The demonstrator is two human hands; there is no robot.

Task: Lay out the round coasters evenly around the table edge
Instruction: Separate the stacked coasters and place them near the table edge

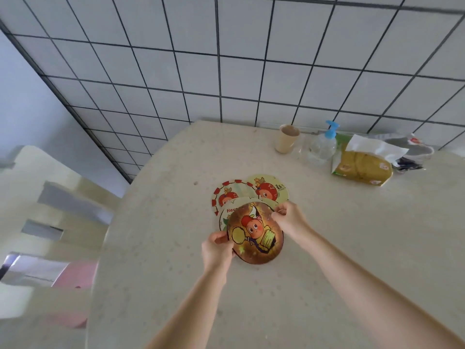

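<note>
Several round cartoon coasters lie overlapping in a loose pile near the middle of the pale table [327, 248]. On top is a brown coaster [255, 233] showing a red-headed figure. My left hand [217, 249] pinches its left edge and my right hand [289, 217] pinches its upper right edge. Under it peeks a cream coaster with red letters [230, 210]. Behind lie a red-bordered coaster [230, 192] and a yellow coaster [270, 187], both flat on the table.
Along the tiled wall at the back right stand a beige cup [286, 138], a clear pump bottle with a blue top [324, 144], a yellow tissue pack [362, 165] and a grey bowl [415, 149]. A cream chair [50, 210] stands at the table's left.
</note>
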